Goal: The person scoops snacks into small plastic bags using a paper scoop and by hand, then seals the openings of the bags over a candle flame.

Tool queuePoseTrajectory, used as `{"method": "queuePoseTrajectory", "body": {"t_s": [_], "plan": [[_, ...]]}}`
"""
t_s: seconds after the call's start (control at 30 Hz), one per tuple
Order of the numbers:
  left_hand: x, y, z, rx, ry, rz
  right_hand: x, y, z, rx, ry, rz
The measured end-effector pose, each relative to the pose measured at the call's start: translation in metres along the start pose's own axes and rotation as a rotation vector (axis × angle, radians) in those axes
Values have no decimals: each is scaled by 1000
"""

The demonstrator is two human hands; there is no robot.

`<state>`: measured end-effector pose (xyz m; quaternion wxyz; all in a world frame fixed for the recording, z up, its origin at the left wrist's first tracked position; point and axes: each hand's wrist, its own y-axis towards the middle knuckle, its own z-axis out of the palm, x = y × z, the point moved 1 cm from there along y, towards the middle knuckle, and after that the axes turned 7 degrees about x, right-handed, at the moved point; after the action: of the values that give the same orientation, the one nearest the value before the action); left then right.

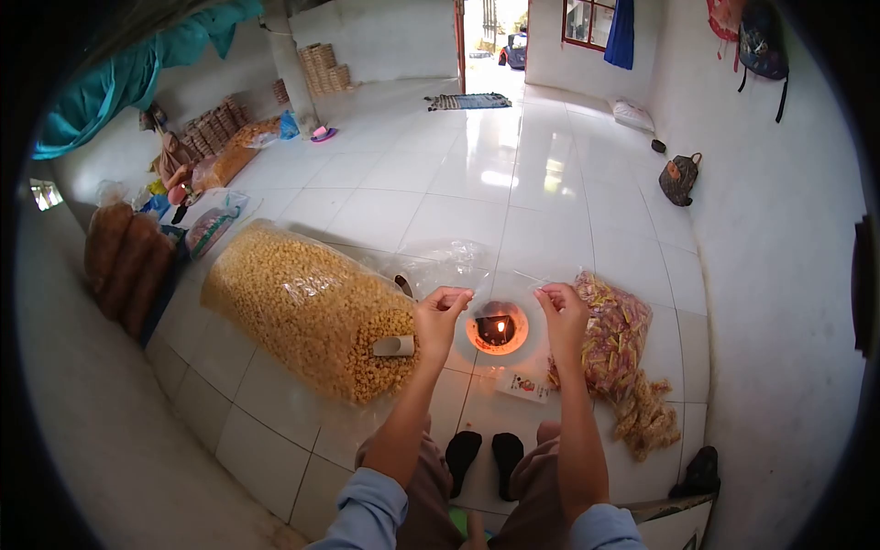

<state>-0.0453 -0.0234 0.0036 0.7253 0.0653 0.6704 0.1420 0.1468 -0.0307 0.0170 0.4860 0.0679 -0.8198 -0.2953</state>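
My left hand (pixel 444 316) and my right hand (pixel 561 310) are raised on either side of an orange bowl (pixel 496 346) with a small flame in it. Both hands are closed in a pinch, apparently on the edge of a clear plastic bag (pixel 513 275) stretched between them above the bowl. To the left lies a big clear sack of yellow puffed snacks (pixel 302 302), a white scoop (pixel 393 346) resting at its open end. On the right is a bag of pink and yellow packets (pixel 612 321). A white card or small box (pixel 523 386) lies below the bowl.
Filled brown sacks (pixel 128 261) lean by the left wall, near a seated person (pixel 174 165) and stacked goods. A tangle of yellowish strips (pixel 647 420) lies at lower right. A backpack (pixel 680 179) sits by the right wall, a mat (pixel 468 102) near the doorway.
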Motion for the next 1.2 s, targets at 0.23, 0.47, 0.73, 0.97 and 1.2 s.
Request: {"method": "queuePoseTrajectory", "body": {"t_s": [0.23,0.47,0.73,0.97,1.2], "plan": [[0,0,3,27,41,45,11,2,-6,184,383,362],[3,3,6,83,-1,44,0,6,-24,549,621,447],[10,3,9,59,356,214,0,6,-30,651,532,430],[-28,-8,23,-129,712,462,-9,0,-13,422,260,292],[-8,-4,20,477,799,391,2,-2,-9,600,95,139]]}}
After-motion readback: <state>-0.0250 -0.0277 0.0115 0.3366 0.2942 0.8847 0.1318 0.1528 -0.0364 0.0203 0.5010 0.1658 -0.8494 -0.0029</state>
